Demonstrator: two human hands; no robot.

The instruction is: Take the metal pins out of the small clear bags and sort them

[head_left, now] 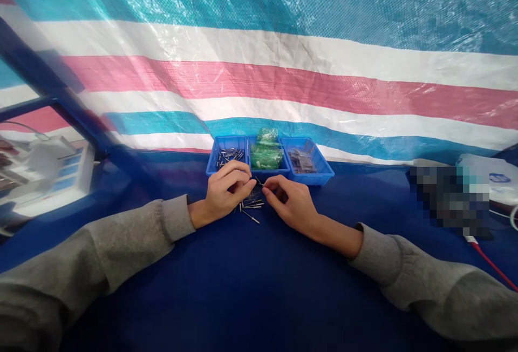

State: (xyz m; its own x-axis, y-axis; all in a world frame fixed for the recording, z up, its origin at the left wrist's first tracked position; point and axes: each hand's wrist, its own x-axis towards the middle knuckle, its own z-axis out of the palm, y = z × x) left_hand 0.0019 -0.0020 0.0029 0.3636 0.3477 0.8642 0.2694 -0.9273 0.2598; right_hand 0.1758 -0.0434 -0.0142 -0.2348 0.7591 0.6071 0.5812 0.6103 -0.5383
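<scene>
My left hand (pixel 227 190) and my right hand (pixel 292 203) face each other close in front of the blue bins. The right thumb and forefinger pinch a thin metal blind rivet (pixel 259 181), its tip pointing toward the left hand. The left fingers are curled together at the thumb; what they hold, if anything, is hidden. Below and between the hands lies a small loose pile of blind rivets (pixel 251 205), with what looks like clear plastic among them. One rivet (pixel 251 217) lies nearer to me, slanting.
Behind the hands stand three joined blue bins: the left bin (pixel 209 164) holds rivets, the middle one green packets (pixel 267 156), the right one (pixel 324 171) small clear bags. At right are a pixelated dark object (pixel 449 198) and a red cable (pixel 496 265); at left, a white box (pixel 75 179).
</scene>
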